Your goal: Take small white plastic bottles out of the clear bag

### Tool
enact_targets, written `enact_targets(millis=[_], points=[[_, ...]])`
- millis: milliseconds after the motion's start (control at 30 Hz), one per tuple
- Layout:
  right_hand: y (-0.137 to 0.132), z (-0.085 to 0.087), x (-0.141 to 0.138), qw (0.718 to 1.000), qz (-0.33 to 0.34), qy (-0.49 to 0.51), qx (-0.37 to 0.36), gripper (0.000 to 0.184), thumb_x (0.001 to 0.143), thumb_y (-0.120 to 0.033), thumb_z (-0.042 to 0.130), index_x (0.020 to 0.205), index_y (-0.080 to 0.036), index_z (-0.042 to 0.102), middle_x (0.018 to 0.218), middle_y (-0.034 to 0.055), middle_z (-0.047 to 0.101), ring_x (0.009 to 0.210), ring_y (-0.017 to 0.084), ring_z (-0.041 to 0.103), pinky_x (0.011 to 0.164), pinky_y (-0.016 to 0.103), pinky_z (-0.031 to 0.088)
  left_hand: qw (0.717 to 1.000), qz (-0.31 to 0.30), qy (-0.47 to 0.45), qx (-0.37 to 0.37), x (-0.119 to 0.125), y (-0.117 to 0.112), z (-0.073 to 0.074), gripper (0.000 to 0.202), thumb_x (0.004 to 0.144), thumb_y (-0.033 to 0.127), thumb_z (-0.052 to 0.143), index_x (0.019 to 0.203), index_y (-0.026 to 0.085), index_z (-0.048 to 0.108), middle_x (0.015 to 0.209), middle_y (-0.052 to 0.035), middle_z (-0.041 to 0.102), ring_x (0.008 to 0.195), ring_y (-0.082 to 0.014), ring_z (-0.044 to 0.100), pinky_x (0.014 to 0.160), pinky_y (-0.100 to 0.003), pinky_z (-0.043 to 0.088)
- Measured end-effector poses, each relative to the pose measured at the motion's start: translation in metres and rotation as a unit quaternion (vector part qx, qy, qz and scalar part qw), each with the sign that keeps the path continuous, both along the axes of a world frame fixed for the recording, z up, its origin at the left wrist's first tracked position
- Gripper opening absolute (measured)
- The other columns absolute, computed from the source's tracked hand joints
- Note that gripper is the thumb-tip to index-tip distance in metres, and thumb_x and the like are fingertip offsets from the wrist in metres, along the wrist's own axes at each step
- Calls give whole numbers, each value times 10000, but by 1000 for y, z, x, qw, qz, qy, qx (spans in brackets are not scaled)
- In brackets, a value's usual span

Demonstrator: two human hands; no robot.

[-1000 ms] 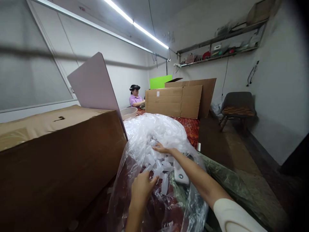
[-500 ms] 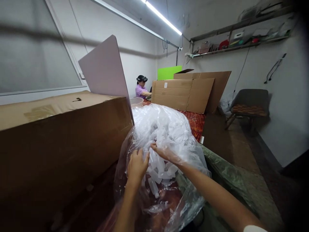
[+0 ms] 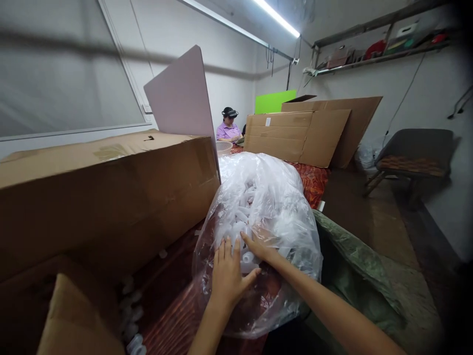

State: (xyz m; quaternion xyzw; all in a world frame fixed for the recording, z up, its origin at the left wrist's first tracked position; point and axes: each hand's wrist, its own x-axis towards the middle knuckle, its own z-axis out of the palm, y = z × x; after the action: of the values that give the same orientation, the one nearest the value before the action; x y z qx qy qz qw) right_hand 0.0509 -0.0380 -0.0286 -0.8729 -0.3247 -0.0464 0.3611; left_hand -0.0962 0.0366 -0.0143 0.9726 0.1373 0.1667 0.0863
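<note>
A big clear plastic bag [image 3: 273, 207] full of several small white plastic bottles [image 3: 242, 214] lies in front of me on a red patterned cloth [image 3: 173, 323]. My left hand [image 3: 227, 273] rests flat against the bag's near side, fingers stretched out and apart. My right hand [image 3: 260, 246] reaches inside the bag's opening, under the film, its fingers among the bottles; whether it holds one is hidden by the plastic.
A long brown cardboard box [image 3: 103, 192] stands at my left, a pink board [image 3: 183, 101] leaning behind it. More cardboard boxes [image 3: 295, 135] stand at the back, where a person in a purple shirt [image 3: 229, 129] sits. A chair [image 3: 414, 158] stands at right. Loose bottles [image 3: 131, 315] lie near left.
Both hands pulled back toward me along the bag. My left hand moved from the bottles at the opening to lie flat on the outside. The view swung left and down.
</note>
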Motion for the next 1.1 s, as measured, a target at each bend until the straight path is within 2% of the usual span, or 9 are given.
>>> enact_targets(millis=[167,333,400,533,700,800,900,1033,1100], points=[[14,-6,-33,989,129,66,2,426,1003,-328,452,1396,-162,454,1425,133,485,1329,245,440,1115,458,355,995,8,-71,66,-29,5,-16,878,761,583,651,1478,200,317,1535,-222,280,1415,-379,277,1090,-558,347],[19,7,-9,985,147,88,21,416,1010,-375,431,1381,-188,457,1403,114,502,1274,246,491,1088,482,378,988,56,-109,97,-57,13,-21,664,849,540,553,1407,198,439,1546,-187,278,1414,-350,291,1096,-534,349],[29,14,11,988,125,88,18,433,1001,-400,456,1367,-170,457,1371,134,512,1237,271,512,1058,521,394,990,95,-85,62,-61,16,-22,626,876,557,493,1382,190,479,1537,-184,303,1415,-348,288,1115,-538,317],[58,22,34,985,159,68,-7,397,968,-422,529,1265,-159,538,1306,117,546,1200,272,525,1034,522,408,980,188,6,-70,-58,25,-23,826,843,691,420,1456,140,370,1556,-221,232,1418,-386,263,1130,-543,272],[84,20,16,963,263,56,-27,333,952,-447,552,1085,-156,642,1195,91,622,1210,263,515,1086,542,322,959,218,66,-169,-50,39,-18,885,854,671,386,1495,79,235,1550,-220,251,1451,-343,193,1154,-502,210],[75,18,-2,944,323,66,-16,279,958,-397,548,1065,-167,664,1155,72,660,1195,242,533,1110,525,281,958,202,36,-198,-49,43,-12,828,843,642,424,1453,95,306,1483,-197,395,1389,-329,338,1123,-466,268],[51,14,-15,940,333,77,16,267,953,-375,522,1064,-192,680,1161,61,673,1172,228,547,1089,445,333,946,198,-13,-256,-45,47,-9,721,843,630,425,1373,142,375,1340,-168,550,1243,-313,510,1029,-419,377],[28,4,-29,956,269,101,64,399,953,-454,432,1144,-171,638,1189,89,654,1131,234,581,1019,381,426,921,202,-60,-327,-23,60,-12,747,829,668,415,1369,157,341,1275,-175,595,1173,-335,566,944,-411,432],[27,0,-32,964,224,112,84,485,956,-488,382,1223,-135,579,1220,120,633,1142,245,581,1012,392,440,913,167,-92,-361,-6,66,-14,762,826,680,421,1367,147,357,1204,-176,638,1108,-341,607,899,-410,458]])
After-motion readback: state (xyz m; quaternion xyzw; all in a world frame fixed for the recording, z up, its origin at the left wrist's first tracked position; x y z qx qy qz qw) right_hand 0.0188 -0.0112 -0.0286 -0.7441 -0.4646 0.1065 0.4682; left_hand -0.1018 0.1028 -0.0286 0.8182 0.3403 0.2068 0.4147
